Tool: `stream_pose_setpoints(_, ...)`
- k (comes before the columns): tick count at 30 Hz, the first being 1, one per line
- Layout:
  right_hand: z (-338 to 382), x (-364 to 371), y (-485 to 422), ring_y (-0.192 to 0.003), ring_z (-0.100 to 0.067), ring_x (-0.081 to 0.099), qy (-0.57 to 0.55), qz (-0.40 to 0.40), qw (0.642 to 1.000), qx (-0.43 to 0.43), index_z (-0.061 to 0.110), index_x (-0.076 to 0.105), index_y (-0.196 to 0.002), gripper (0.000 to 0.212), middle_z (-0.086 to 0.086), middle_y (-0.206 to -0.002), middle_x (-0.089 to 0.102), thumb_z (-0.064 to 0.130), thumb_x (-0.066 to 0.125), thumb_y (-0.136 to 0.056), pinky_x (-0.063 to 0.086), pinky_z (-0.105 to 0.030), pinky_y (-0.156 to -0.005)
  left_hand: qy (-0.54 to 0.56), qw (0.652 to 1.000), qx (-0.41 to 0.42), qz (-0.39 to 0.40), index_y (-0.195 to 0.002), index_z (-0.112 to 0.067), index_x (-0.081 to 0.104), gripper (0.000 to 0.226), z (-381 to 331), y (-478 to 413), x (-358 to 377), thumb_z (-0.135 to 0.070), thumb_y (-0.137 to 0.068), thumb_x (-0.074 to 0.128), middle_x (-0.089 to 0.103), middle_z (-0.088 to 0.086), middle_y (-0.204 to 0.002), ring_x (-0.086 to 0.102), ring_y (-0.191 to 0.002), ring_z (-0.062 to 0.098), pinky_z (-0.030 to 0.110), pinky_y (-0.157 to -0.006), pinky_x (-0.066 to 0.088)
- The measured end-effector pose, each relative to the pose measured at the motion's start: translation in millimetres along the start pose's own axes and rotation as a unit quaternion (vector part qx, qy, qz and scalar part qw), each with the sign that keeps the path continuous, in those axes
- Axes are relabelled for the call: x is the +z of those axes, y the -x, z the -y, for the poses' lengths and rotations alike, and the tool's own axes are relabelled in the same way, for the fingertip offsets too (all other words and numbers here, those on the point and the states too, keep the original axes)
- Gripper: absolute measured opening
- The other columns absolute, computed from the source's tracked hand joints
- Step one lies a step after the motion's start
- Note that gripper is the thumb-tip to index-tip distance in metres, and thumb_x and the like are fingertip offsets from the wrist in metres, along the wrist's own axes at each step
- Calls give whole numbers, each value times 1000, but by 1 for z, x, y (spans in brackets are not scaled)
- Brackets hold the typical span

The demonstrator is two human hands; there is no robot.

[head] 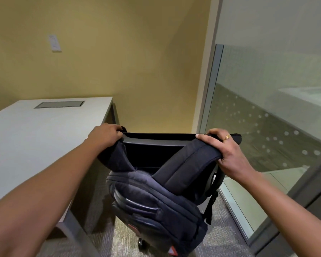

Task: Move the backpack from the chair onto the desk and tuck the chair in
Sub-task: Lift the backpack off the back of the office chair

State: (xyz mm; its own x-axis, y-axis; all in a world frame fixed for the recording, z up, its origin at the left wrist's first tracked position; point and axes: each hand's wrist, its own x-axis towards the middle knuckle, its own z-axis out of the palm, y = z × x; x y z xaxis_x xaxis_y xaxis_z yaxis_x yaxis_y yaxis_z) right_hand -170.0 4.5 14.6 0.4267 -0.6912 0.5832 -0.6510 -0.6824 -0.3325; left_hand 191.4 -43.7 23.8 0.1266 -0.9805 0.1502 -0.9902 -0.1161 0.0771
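Nearest the camera, two bare forearms reach forward and slightly down. Between them hangs the dark backpack point(156, 204), its long axis running from the straps at the top down toward the carpet, its lower end close to the camera. A chair castor point(141, 242) shows beneath it, so the bag looks to be over or against the chair point(156, 140) — whether it rests on the seat or hangs free cannot be told.

The left hand point(105, 135) is closed around the left shoulder strap point(117, 156) where it drapes over the chair's top rail. The right hand point(228, 154), a ring on one finger, is closed around the right shoulder strap point(193, 160), thumb on top, fingers curled under.

The table point(35, 130) lies to the left of the bag and beyond the left hand, its pale top bare apart from a grey cable hatch point(59, 104) near the far edge. So the coming move is likely a lift and a swing leftward — the left hand is the nearer to the table's edge and would lead. Behind stands a yellow wall point(119, 52); a frosted glass partition point(267, 117) lies to the right.
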Motion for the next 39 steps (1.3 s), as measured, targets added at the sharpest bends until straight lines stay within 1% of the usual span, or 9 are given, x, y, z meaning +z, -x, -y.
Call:
stream_pose_setpoints(8, 16, 8, -16, -103, -22, 49, 7, -9, 1000, -13, 26, 57, -120, 44, -8, -110, 52, 21, 45, -78, 37, -30, -86, 101, 992, -40, -67, -130, -30, 47, 39, 13, 26, 15, -34, -92, 40, 44, 12, -137, 45, -120, 37, 46, -96, 43)
stream_pose_setpoints(12, 18, 11, -22, -102, -24, 51, 11, -17, 1000, 9, 25, 58, -119, 47, -8, -109, 53, 17, 44, -75, 40, -31, -86, 176, 975, 34, -134, -128, -22, 50, 40, 5, 62, 26, -35, -90, 50, 35, 10, -146, 30, -134, 30, 48, -107, 32)
stream_pose_setpoints(18, 28, 19, -19, -101, -26, 51, 8, -7, 1000, 0, 23, 58, -119, 48, -10, -109, 54, 12, 44, -74, 38, -29, -83, 187, 946, 215, -154, -113, -16, 62, 46, -11, 125, 41, -49, -83, 51, 56, 5, -126, 47, -121, 17, 27, -103, 32)
stream_pose_setpoints(20, 31, 15, -19, -102, -26, 51, 1, -11, 1000, -2, 22, 59, -118, 47, -11, -110, 55, 12, 44, -74, 36, -28, -85, 199, 943, 244, -105, -116, -17, 60, 54, -19, 141, 51, -56, -78, 52, 57, 3, -123, 47, -117, 11, 24, -102, 34)
stream_pose_setpoints(23, 34, 2, -19, -104, -23, 50, -11, -20, 1000, -14, 19, 60, -118, 45, -12, -110, 55, 13, 44, -76, 31, -21, -88, 206, 943, 263, -7, -132, -21, 45, 74, -31, 156, 65, -64, -74, 53, 46, 0, -138, 37, -127, 8, 16, -106, 21)
stream_pose_setpoints(25, 35, -11, -17, -102, -18, 49, -21, -29, 999, -32, 18, 60, -117, 44, -11, -108, 55, 19, 42, -77, 29, -14, -88, 204, 944, 260, -5, -139, -22, 35, 76, -38, 159, 69, -63, -77, 50, 41, -1, -142, 33, -132, 9, 16, -107, 17)
stream_pose_setpoints(30, 33, -37, -5, -100, -17, 51, -30, -82, 995, -47, 14, 61, -115, 41, -12, -108, 59, 6, 47, -78, 34, -17, -89, 107, 952, 271, -92, -129, -26, 47, 65, -61, 151, 52, -66, -80, 32, 57, -5, -126, 46, -122, 11, 31, -105, 19)
stream_pose_setpoints(34, 27, -53, 7, -101, -17, 53, -42, -118, 992, -30, 12, 62, -113, 42, -8, -108, 59, -1, 47, -76, 36, -14, -91, 147, 938, 297, -99, -109, -21, 61, 53, -83, 147, 44, -60, -80, 41, 67, -3, -104, 56, -106, 14, 31, -110, 11)
stream_pose_setpoints(39, 12, -75, 24, -103, -14, 56, -60, -140, 988, -10, 10, 63, -110, 40, -5, -107, 62, -1, 45, -75, 40, -18, -93, 177, 922, 313, -144, -92, -8, 68, 51, -117, 155, 42, -52, -78, 46, 71, 4, -83, 65, -82, 22, 30, -104, 23)
